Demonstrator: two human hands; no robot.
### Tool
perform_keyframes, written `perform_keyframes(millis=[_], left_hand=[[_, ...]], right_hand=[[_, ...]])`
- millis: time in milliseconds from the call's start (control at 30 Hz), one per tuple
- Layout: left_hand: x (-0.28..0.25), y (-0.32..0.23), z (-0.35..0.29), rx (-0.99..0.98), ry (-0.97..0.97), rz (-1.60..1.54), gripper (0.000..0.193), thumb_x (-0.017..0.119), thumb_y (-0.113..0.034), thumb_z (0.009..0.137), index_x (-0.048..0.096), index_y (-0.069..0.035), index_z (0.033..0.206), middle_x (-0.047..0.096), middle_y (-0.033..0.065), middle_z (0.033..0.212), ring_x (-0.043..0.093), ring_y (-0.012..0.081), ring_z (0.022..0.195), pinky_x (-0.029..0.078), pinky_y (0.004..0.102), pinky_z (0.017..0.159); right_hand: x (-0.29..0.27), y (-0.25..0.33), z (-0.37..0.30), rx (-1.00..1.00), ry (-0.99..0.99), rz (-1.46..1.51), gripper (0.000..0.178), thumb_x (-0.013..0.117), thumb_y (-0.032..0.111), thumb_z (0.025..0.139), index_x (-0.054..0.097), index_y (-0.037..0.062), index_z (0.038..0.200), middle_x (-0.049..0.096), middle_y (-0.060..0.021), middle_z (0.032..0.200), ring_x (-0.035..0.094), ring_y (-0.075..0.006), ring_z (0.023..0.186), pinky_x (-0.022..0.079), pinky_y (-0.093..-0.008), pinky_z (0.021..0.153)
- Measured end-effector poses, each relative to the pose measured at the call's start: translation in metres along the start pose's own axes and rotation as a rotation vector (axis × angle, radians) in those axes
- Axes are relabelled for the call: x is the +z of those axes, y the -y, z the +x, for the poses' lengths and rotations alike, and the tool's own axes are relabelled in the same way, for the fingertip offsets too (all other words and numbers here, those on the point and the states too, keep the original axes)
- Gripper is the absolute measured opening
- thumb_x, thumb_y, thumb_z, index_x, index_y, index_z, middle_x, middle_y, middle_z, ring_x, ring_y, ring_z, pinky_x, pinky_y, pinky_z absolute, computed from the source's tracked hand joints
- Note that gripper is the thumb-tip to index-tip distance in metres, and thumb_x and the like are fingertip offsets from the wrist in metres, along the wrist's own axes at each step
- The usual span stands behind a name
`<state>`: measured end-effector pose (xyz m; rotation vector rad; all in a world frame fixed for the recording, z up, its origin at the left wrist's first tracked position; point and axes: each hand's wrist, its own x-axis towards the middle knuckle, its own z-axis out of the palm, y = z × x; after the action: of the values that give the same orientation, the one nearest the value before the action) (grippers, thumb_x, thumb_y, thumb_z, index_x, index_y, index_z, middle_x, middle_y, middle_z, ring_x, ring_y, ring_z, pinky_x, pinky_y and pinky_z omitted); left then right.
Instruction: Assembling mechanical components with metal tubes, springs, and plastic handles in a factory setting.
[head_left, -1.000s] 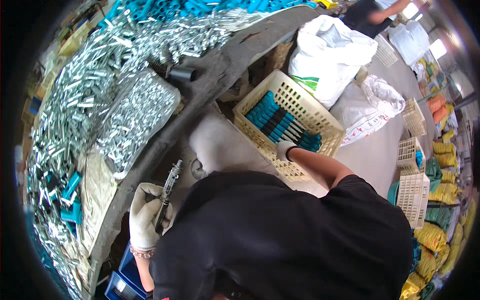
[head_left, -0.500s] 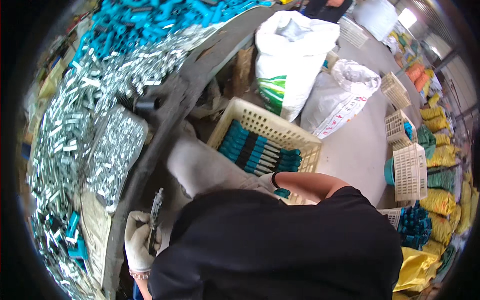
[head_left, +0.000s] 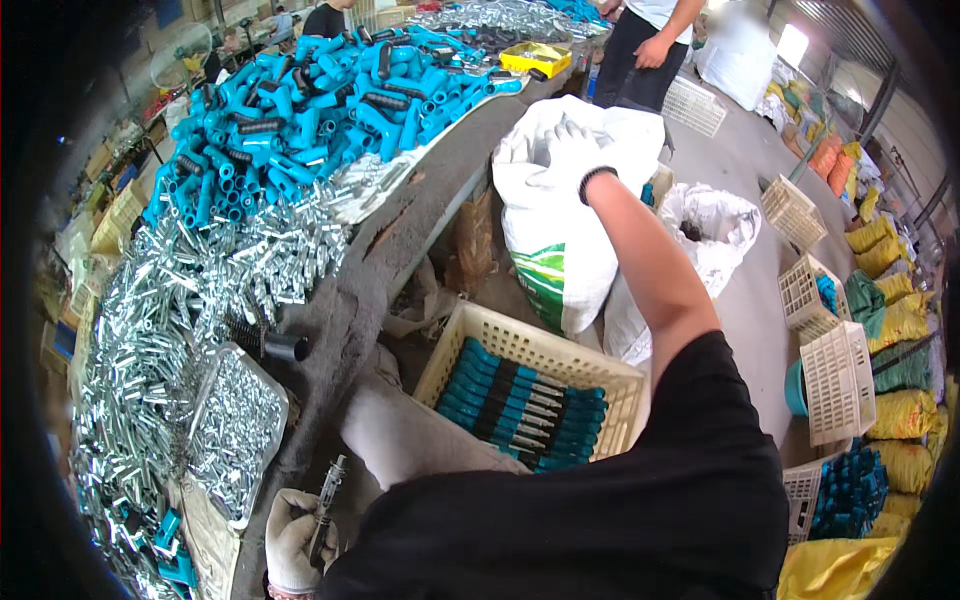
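Observation:
My left hand (head_left: 293, 540), in a white glove, is closed around a slim silver metal piece (head_left: 329, 497) with a dark lower end, beside the workbench edge. My gloved right hand (head_left: 577, 150) reaches forward into the mouth of a tall white sack (head_left: 540, 205) with a green patch. Its fingers look stretched out, and nothing shows in them. Below that arm, a cream plastic crate (head_left: 465, 322) holds a row of teal-and-black tools (head_left: 490, 390) with silver shafts, lying side by side.
Heaps of silver metal parts (head_left: 150, 330) and teal handles (head_left: 290, 120) cover the bench at left, with a clear tray (head_left: 235, 430) of small parts. A second white sack (head_left: 715, 225) and more crates (head_left: 838, 385) stand at right. Another person (head_left: 650, 50) stands beyond the sack.
My right hand has moved from the crate forward to the white sack's mouth. The view has tilted up, showing more of the bench and the other person. My left hand keeps its hold.

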<state>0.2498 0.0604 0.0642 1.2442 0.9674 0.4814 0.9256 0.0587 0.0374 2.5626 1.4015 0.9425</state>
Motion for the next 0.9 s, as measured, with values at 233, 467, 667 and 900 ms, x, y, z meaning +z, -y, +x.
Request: perform_keyframes(millis=[233,467,667,900], left_hand=[[0.018,-0.014,-0.001,-0.126,-0.196,-0.019,0.022,0.043,-0.012,0.084,0.045,-0.001,0.103,0.054,0.0128,0.059,0.044,0.0159,0.042,0.04,0.0275,0.043],[0.014,-0.016,0.018,-0.149,-0.207,0.135,0.023,0.041,-0.015,0.085,0.044,-0.001,0.104,0.052,0.012,0.056,0.043,0.0146,0.041,0.036,0.0257,0.042],[0.025,-0.025,0.033,-0.132,-0.223,0.139,0.023,0.041,-0.018,0.086,0.045,-0.002,0.103,0.052,0.0101,0.056,0.041,0.0138,0.041,0.033,0.0246,0.041],[0.023,-0.019,0.024,-0.056,-0.18,0.08,0.022,0.039,-0.016,0.088,0.044,-0.002,0.104,0.05,0.0093,0.056,0.039,0.0132,0.039,0.031,0.025,0.039]], right_hand=[[0.096,0.02,0.058,0.314,0.593,0.094,0.092,0.062,0.072,0.079,0.046,0.0128,0.147,0.046,-0.0125,0.151,0.046,-0.0311,0.137,0.041,-0.0399,0.109],[0.283,0.041,-0.052,0.877,0.91,0.587,0.066,0.05,0.061,0.091,0.05,0.022,0.144,0.048,-0.0064,0.15,0.047,-0.0269,0.136,0.041,-0.0414,0.11],[0.237,0.031,-0.085,0.491,0.902,0.546,0.039,0.055,0.035,0.095,0.067,0.0159,0.128,0.066,-0.0141,0.128,0.063,-0.0328,0.119,0.049,-0.0427,0.098],[0.139,0.069,-0.096,0.431,1.053,0.528,0.046,0.064,0.016,0.08,0.065,0.0008,0.123,0.066,-0.023,0.123,0.064,-0.0322,0.117,0.051,-0.0401,0.099]])
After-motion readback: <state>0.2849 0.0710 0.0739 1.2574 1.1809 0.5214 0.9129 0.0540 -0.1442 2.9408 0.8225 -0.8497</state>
